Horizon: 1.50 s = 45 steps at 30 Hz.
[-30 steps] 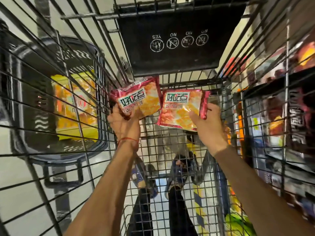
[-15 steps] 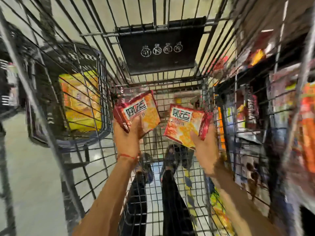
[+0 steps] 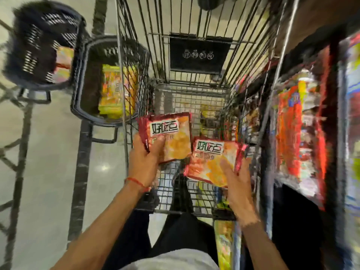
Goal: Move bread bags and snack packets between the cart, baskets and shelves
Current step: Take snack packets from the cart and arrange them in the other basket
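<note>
My left hand [image 3: 145, 162] grips a red snack packet [image 3: 169, 135] with an orange picture and white label, held over the wire cart [image 3: 192, 94]. My right hand [image 3: 236, 184] holds a second matching red packet [image 3: 214, 158] by its lower right edge, just right of the first and slightly lower. Both packets hang above the cart's near end. Left of the cart, a dark basket [image 3: 83, 84] holds yellow bags [image 3: 116, 88]. A second dark basket [image 3: 25, 45] further left has a packet inside.
Shelves [image 3: 303, 133] packed with red and orange packets run close along the cart's right side. The cart's black child-seat flap [image 3: 198, 55] sits at its far end. My legs show through the cart's wire floor. Bare floor lies at lower left.
Both hands have lifted the packets up and back toward me, out of the cart's depth. The view has pulled back, showing both baskets on the left.
</note>
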Motion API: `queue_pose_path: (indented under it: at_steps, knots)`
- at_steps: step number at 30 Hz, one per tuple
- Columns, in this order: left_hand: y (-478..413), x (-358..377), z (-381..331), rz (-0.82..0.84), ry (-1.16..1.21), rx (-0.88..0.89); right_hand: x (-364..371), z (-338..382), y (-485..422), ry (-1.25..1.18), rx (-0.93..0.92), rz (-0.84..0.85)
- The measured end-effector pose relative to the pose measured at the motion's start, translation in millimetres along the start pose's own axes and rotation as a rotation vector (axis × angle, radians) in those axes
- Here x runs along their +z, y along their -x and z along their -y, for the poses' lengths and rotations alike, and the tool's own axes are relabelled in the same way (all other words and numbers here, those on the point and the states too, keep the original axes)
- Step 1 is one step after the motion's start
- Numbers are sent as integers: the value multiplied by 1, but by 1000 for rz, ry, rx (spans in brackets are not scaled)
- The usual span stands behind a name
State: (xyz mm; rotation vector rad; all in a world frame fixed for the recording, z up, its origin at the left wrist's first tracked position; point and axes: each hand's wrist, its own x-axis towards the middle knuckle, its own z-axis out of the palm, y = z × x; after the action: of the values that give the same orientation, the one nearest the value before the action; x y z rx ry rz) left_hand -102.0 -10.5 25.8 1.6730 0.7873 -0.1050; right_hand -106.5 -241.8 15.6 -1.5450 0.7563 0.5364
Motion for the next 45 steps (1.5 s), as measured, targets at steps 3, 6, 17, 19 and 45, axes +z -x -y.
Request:
queue_pose_path:
  at_steps: [3,6,17,19,45]
  knots:
    - [32,-26,-6,47,-1,53,-9,-7,27,97,-67,-17]
    - [64,-55,-3,52,30,62,-4,-14,62,99,-138,-32]
    - [162,-210,77,-120,193,-18,74,-67,198,202,-326,22]
    - [176,-241,92,-151,203,-21,95,-76,214,184,-336,60]
    - [-52,-525,73,-282,276,-66,468,22,146,143,-355,268]
